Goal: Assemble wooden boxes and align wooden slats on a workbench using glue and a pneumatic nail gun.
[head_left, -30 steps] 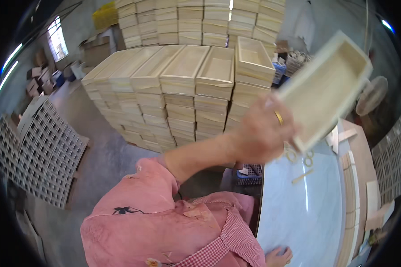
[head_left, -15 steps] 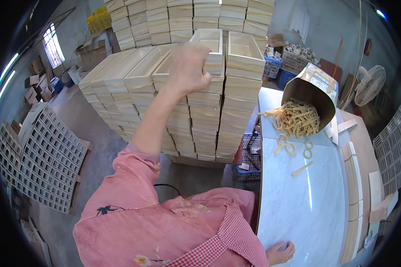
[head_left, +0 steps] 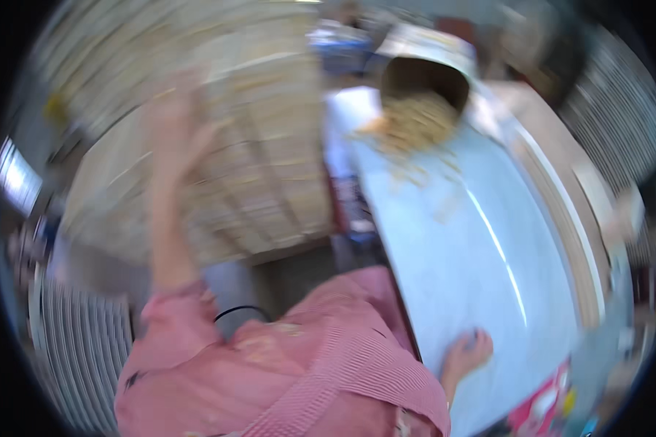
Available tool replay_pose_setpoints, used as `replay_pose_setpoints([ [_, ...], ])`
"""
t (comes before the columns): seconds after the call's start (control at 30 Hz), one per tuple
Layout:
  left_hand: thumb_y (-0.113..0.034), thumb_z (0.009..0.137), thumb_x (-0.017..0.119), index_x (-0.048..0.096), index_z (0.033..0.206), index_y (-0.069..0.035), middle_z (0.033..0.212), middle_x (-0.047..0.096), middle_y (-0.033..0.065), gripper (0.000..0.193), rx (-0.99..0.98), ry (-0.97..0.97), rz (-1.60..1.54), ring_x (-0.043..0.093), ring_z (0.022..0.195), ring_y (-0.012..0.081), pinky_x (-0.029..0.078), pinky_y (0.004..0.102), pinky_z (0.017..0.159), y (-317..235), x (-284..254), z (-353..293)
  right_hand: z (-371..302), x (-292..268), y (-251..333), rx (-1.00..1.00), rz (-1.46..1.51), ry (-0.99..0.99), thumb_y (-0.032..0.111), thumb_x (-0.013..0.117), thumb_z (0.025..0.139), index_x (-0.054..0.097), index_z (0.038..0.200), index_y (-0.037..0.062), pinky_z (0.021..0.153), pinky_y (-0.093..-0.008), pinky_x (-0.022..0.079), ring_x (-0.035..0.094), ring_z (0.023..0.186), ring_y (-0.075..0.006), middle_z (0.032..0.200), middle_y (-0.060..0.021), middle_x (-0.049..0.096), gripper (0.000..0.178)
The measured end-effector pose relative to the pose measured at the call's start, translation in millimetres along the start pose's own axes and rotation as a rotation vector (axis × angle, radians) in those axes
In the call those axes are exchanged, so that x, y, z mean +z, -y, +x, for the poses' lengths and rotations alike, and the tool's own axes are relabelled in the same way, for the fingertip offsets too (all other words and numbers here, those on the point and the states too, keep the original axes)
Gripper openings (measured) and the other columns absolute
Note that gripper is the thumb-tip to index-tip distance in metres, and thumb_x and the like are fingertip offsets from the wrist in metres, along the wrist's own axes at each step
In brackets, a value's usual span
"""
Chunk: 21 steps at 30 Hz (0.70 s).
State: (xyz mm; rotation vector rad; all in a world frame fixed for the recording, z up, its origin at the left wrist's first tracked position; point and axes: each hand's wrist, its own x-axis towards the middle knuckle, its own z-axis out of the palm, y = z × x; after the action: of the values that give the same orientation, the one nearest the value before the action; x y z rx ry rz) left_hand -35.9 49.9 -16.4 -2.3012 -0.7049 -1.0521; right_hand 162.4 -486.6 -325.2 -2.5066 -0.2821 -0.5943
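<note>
My left hand is stretched out over the stacked pale wooden boxes at the left. Motion smears its fingers, so I cannot tell whether it grips a box. On the near part of the pale marbled tabletop rests my right hand, its fingers curled in; whatever might be inside them is hidden. Farther up the table, tan rubber bands spill from the dark mouth of a tipped container.
Wooden strips line the table's right side. A pink and red item lies at its near right corner. Grey slatted panels stand at lower left, and a blue crate sits beyond the table.
The view has swung right and blurred, shifting the box stack and table leftward. My left hand has left the top box's near edge it was at. My right hand stays on the table, fingers curled.
</note>
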Motion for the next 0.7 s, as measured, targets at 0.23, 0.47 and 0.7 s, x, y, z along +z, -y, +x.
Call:
replay_pose_setpoints([
  [0.23, 0.005, 0.081, 0.064, 0.057, 0.138, -0.005, 0.145, 0.054, 0.0178, 0.058, 0.161, -0.186, -0.46, 0.054, 0.13, 0.0331, 0.043, 0.0399, 0.109, -130, 2, -13, 52, -15, -20, -0.038, 0.041, 0.11, 0.015, 0.068, 0.08, 0.064, 0.113, 0.0056, 0.098, -0.0425, 0.044, 0.058, 0.107, -0.0328, 0.117, -0.0118, 0.064, 0.034],
  [0.47, -0.001, 0.076, 0.067, 0.064, 0.127, -0.006, 0.147, 0.053, 0.0163, 0.051, 0.477, 0.47, -1.103, 0.051, 0.133, 0.0355, 0.04, 0.0446, 0.112, -330, 90, -36, 232, -58, -154, -0.01, -0.276, 0.047, 0.017, 0.073, 0.081, 0.055, 0.132, 0.0037, 0.099, -0.0424, 0.047, 0.057, 0.116, -0.0344, 0.131, -0.0146, 0.06, 0.056],
  [0.7, -0.016, 0.087, 0.063, 0.063, 0.13, -0.009, 0.152, 0.05, 0.0074, 0.043, 0.945, 0.45, -0.69, 0.043, 0.141, 0.0372, 0.036, 0.0522, 0.113, -408, 223, -49, 401, -46, -223, -0.001, -0.58, 0.177, 0.021, 0.083, 0.073, 0.051, 0.138, 0.0079, 0.104, -0.0428, 0.046, 0.058, 0.121, -0.0336, 0.137, -0.0114, 0.06, 0.074],
])
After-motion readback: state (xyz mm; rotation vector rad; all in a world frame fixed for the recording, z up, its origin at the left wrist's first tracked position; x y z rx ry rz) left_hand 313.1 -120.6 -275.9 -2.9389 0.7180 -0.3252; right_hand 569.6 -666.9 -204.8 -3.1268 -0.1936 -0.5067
